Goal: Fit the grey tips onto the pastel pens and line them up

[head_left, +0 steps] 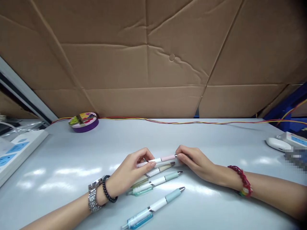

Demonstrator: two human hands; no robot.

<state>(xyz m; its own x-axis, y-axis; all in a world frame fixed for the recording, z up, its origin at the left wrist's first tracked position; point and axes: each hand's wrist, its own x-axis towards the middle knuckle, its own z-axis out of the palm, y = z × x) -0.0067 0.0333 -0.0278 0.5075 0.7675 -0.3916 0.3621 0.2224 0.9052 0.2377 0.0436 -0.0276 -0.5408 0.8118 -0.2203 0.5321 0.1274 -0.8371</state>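
Note:
My left hand (130, 171) and my right hand (195, 161) both hold a pen with a pink grip (161, 159) just above the table. The left fingers pinch its white barrel, the right fingertips pinch its metal tip. Below it lie three more pens side by side: one with a beige grip (161, 169), one with a pale green grip (158, 181), and one with a light blue grip (155, 205) nearest me. My left wrist carries a metal watch and a black band; my right wrist carries a red bracelet.
The white table (72, 166) ends at a cardboard wall (148, 57). A round purple tin (83, 121) sits at the back left, with red and yellow wires (192, 122) along the back edge. A white power strip (16, 150) lies left; white devices (285, 142) lie right.

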